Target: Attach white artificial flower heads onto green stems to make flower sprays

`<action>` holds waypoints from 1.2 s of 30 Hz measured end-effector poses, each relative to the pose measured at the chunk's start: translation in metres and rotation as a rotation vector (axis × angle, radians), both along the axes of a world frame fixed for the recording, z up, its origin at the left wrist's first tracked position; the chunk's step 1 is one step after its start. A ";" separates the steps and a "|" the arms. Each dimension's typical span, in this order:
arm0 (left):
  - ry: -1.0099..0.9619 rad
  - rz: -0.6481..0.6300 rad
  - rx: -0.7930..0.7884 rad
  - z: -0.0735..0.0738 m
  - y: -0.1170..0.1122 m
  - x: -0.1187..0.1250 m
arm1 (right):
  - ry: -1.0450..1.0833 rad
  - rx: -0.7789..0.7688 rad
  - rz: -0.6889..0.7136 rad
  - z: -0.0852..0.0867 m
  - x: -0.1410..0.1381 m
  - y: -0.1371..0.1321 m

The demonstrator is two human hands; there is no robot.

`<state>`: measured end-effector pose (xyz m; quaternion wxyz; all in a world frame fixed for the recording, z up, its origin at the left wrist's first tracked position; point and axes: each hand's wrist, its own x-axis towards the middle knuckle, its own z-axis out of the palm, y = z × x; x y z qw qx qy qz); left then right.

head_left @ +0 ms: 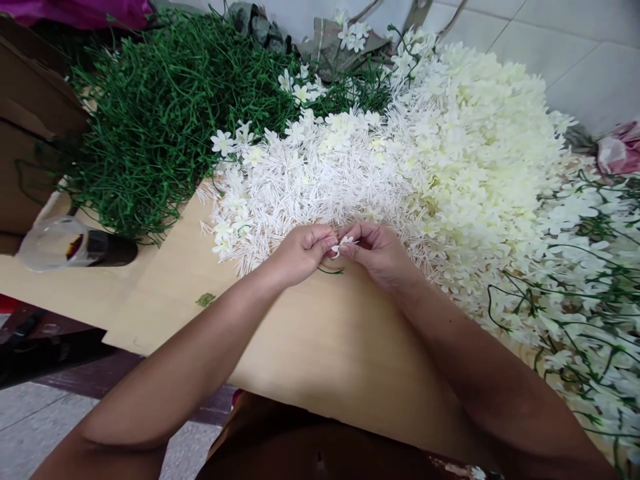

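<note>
Over the cardboard, my two hands meet fingertip to fingertip. My right hand (373, 248) pinches a small white artificial flower (343, 247) between thumb and forefinger. Closed beside it, my left hand (311, 248) grips a thin green plastic stem (331, 271), whose lower end curves out beneath the fingers. Where the stem meets the flower is hidden by my fingertips. Just beyond my hands lies a wide pile of white stamen pieces (330, 190). To its right rises a large heap of cream-white flower heads (480, 153).
A mound of green stems (175, 113) fills the back left. Flowers on green stems (590, 280) lie at the right. A clear plastic cup (53, 243) lies tipped at the left, near a cardboard box (35, 133). The cardboard sheet (310, 353) covers the work surface.
</note>
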<state>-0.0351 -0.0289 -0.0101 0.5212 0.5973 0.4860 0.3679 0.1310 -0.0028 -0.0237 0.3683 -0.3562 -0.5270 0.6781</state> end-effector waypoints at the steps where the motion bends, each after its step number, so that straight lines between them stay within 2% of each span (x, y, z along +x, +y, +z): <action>1: 0.010 -0.001 0.002 -0.001 0.000 0.000 | -0.007 -0.004 -0.007 0.000 -0.001 -0.001; 8: 0.076 0.007 0.041 -0.003 -0.001 0.000 | -0.038 -0.024 -0.080 0.001 -0.006 -0.004; 13: 0.034 -0.014 -0.022 0.002 0.000 0.000 | -0.085 -0.033 -0.013 0.006 -0.001 -0.001; 17: 0.038 -0.076 -0.001 0.005 0.001 -0.001 | -0.212 0.033 0.036 0.025 0.016 0.006; 22: 0.017 -0.066 0.004 0.006 0.000 -0.003 | -0.246 0.202 -0.105 0.051 0.038 0.014; 25: -0.113 -0.027 -0.070 0.006 0.000 -0.003 | -0.209 0.297 -0.207 0.059 0.040 0.011; 27: -0.264 -0.024 -0.159 0.005 -0.001 -0.003 | -0.201 0.378 -0.211 0.065 0.038 0.005; 29: -0.402 -0.060 -0.277 0.005 -0.001 -0.004 | -0.219 0.479 -0.144 0.071 0.035 -0.003; 32: -0.501 -0.152 -0.431 0.006 -0.002 -0.007 | -0.304 0.651 0.091 0.079 0.034 -0.012; 34: -0.522 -0.136 -0.471 0.007 -0.001 -0.009 | -0.376 0.747 0.268 0.083 0.036 -0.015; 36: -0.534 -0.064 -0.470 0.007 0.000 -0.010 | -0.445 0.800 0.393 0.085 0.039 -0.016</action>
